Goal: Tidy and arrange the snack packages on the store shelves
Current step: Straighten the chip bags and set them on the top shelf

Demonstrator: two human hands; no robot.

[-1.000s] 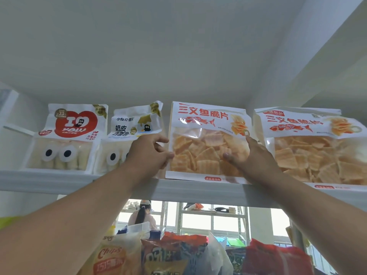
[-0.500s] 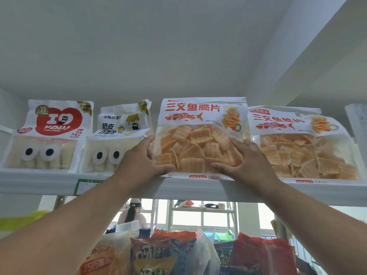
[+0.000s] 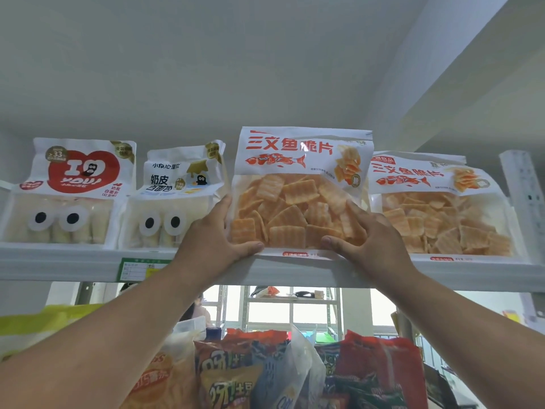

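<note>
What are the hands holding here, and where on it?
Both hold the middle salmon crisp bag by its lower corners: left hand at the lower-left corner, right hand at the lower-right.

White metal top shelf carries four upright bags: two white googly-eyed roll packs, two orange crisp bags (salmon print).

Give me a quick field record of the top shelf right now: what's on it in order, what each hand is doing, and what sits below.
shelf: white top shelf, four bags standing in a row
far left: red heart bag
second: googly-eye bag
third: salmon chip bag, upright, held
far right: second salmon chip bag, partly behind the third
left hand: grip on the held bag's lower left edge
right hand: grip on its lower right corner
below: assorted chip bags
price tag: on the shelf lip, left of centre
</note>
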